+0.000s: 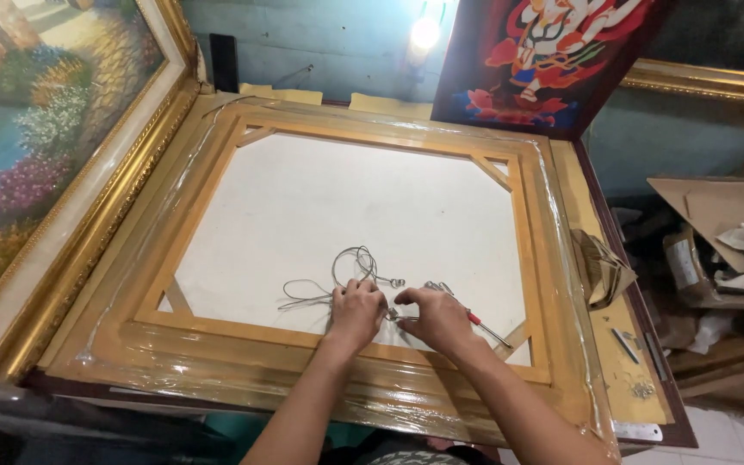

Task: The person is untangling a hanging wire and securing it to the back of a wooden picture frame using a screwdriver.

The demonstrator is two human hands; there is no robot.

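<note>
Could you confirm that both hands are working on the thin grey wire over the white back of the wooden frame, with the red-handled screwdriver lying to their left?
Not quite: the head view shows the red-handled screwdriver to their right, beside the right hand. The left hand and right hand do work the thin grey wire over the white back of the wooden frame.

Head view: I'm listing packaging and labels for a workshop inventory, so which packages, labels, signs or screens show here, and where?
Cardboard box: right of the table, low down, brown, with a pale label on its side.
Flat cardboard sheet: above the box, tan, angular.
No signs or screens visible.
</note>
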